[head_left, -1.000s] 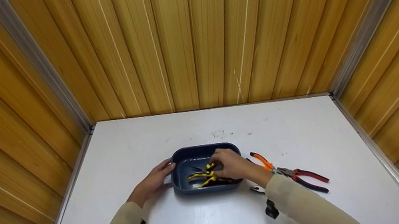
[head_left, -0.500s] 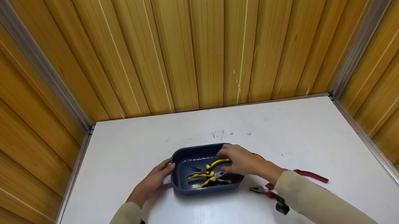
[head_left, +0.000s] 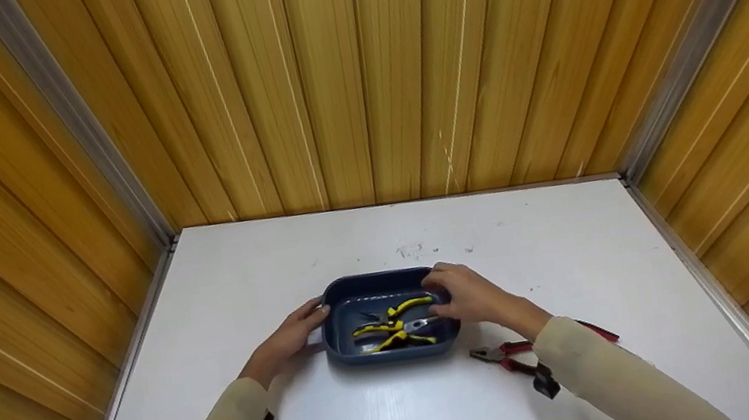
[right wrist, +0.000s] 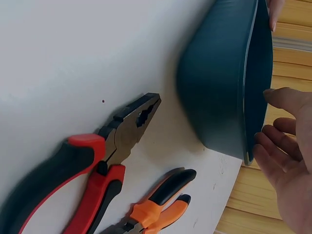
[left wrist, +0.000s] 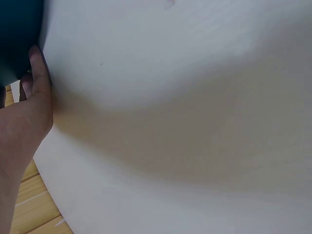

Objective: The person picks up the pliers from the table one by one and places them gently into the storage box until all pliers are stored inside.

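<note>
A dark blue box (head_left: 398, 353) stands on the white table. Inside it lie pliers (head_left: 394, 326) with yellow and black handles, overlapping one another. My left hand (head_left: 289, 337) holds the box's left end, thumb over the rim and the other fingers along the outer wall. At the right end is my right hand (head_left: 476, 295), its fingertips over the rim and inside the opening. In the right wrist view the fingers (right wrist: 280, 151) are loosely bent, with nothing between them and the thumb.
Red-and-black combination pliers (right wrist: 122, 131) lie on the table right of the box, partly under my right forearm in the head view. Orange-and-black handled pliers (right wrist: 156, 202) lie beside them. Wooden-plank walls (head_left: 355, 91) enclose the table (head_left: 261, 259).
My right hand has let go of the yellow-handled pliers in the box and moved right to the box's right rim. The left hand and the box have stayed in place.
</note>
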The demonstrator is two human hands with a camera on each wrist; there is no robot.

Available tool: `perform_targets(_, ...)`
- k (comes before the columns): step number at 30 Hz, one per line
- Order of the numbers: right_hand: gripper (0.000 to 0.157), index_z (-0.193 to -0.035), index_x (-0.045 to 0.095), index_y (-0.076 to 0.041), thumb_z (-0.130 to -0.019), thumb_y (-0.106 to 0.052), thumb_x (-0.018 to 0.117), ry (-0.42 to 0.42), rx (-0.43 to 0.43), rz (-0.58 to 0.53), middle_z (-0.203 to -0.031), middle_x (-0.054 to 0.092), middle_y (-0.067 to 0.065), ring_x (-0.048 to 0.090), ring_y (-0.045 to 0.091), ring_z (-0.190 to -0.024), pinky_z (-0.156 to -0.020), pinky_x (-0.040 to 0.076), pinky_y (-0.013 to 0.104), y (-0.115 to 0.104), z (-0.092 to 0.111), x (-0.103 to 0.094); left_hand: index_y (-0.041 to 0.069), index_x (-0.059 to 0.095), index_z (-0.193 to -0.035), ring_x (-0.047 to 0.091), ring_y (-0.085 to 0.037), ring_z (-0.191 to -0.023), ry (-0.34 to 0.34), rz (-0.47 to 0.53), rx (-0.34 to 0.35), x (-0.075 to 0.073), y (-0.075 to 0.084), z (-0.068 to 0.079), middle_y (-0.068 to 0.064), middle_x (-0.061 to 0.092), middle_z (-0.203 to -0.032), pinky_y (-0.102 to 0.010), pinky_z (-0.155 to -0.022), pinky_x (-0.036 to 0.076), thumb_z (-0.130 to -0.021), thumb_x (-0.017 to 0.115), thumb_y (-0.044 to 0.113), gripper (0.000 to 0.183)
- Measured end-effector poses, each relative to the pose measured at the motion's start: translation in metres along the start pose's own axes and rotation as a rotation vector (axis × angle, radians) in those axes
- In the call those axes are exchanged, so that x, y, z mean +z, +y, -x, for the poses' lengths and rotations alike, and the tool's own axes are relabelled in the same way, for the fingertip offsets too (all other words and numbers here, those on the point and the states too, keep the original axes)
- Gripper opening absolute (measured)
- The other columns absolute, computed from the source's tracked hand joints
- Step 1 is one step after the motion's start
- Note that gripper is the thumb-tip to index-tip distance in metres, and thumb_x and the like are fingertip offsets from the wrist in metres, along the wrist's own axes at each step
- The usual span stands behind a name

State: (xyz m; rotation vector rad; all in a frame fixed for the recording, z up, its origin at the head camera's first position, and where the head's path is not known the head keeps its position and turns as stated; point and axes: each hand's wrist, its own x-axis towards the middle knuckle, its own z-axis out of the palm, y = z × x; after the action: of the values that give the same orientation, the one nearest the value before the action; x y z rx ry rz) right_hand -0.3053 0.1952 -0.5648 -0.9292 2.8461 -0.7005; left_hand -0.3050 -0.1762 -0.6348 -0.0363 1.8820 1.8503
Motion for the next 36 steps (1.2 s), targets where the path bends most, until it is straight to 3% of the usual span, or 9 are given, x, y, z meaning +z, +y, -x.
perform_targets(9,0.047,-0.129,0.071,0.002,-0.092,-0.023,0.085,0.005,0.014,-0.054,-0.117,0.067,0.014,0.067,0.030,-0.110,-0.096,0.056,0.050,0.009,0.005,-0.004,0.015,0.039,-0.165,0.033,-0.034,-0.154,0.005,-0.015,-0.005,-0.001,0.000,0.002,-0.016,0.038,-0.167,-0.048,-0.107,0.054,-0.109,0.062,0.039,0.065)
perform_targets(15,0.045,-0.126,0.072,0.002,-0.091,-0.021,0.086,0.033,-0.015,-0.019,-0.113,0.068,0.013,0.067,0.028,-0.104,-0.091,0.057,0.048,0.015,0.008,-0.006,0.010,0.036,-0.165,0.037,-0.034,-0.150,-0.023,0.020,0.016,0.000,-0.001,0.004,-0.019,0.040,-0.164,-0.048,-0.108,0.052,-0.111,0.058,0.035,0.064)
perform_targets(25,0.042,-0.128,0.072,0.001,-0.092,-0.017,0.085,0.009,0.035,-0.050,-0.119,0.068,0.015,0.065,0.028,-0.108,-0.094,0.056,0.049,0.025,0.014,-0.011,0.012,0.038,-0.165,0.039,-0.031,-0.148,-0.020,0.021,0.016,0.001,0.001,0.004,-0.016,0.042,-0.164,-0.047,-0.108,0.052,-0.111,0.058,0.035,0.061)
perform_targets(36,0.041,-0.126,0.073,0.000,-0.092,-0.019,0.085,0.027,0.014,0.021,-0.111,0.067,0.013,0.067,0.027,-0.097,-0.084,0.058,0.044,0.036,0.022,-0.012,0.013,0.039,-0.164,0.038,-0.031,-0.149,-0.007,0.001,0.007,0.002,0.003,0.003,-0.015,0.043,-0.164,-0.048,-0.109,0.051,-0.112,0.057,0.033,0.059)
